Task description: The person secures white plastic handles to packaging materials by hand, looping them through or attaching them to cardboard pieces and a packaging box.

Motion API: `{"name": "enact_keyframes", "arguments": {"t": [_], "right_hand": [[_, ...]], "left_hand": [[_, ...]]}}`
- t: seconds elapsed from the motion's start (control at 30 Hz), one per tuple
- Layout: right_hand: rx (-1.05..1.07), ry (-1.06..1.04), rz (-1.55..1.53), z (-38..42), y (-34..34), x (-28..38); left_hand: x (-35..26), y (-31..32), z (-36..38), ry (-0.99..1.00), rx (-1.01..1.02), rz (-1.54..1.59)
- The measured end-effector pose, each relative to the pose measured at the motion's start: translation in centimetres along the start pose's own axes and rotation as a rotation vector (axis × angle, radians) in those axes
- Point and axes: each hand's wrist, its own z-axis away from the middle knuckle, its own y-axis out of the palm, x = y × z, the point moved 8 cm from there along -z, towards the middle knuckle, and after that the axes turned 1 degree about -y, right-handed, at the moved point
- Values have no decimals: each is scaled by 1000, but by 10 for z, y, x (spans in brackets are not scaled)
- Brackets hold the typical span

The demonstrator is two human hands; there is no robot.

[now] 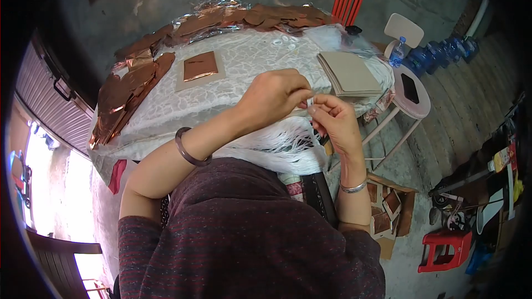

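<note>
My left hand point(274, 93) and my right hand point(337, 119) meet above the near table edge, fingertips together. Between them shows a small white piece point(310, 101), too small to name, pinched by the thumb and finger of my right hand. The left fingers are closed against it; what they grip is hidden. Just below my hands, a bundle of white threads point(285, 145) lies across my lap. A copper-coloured foil square point(200, 66) rests on a grey card point(219, 77) on the table. Right of my hands is a stack of grey cards point(354, 72).
Copper-brown foil scraps point(205, 21) line the far and left edges of the lace-covered table point(244, 50). On a stool point(422, 99) to the right are a phone point(409, 88) and a water bottle point(398, 52). A carton point(407, 213) and red stool point(445, 249) stand on the floor.
</note>
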Motion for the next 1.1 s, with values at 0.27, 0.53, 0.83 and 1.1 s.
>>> {"name": "enact_keyframes", "arguments": {"t": [0.27, 0.53, 0.83, 1.1], "right_hand": [[225, -32, -465, 3, 5, 5], [168, -5, -428, 1, 4, -2], [153, -4, -237, 5, 6, -4], [153, 29, -91, 8, 12, 2]], "left_hand": [[48, 51, 34, -780, 334, 906], [-6, -8, 19, -192, -124, 386], [2, 14, 25, -336, 49, 510], [1, 10, 25, -260, -10, 384]]}}
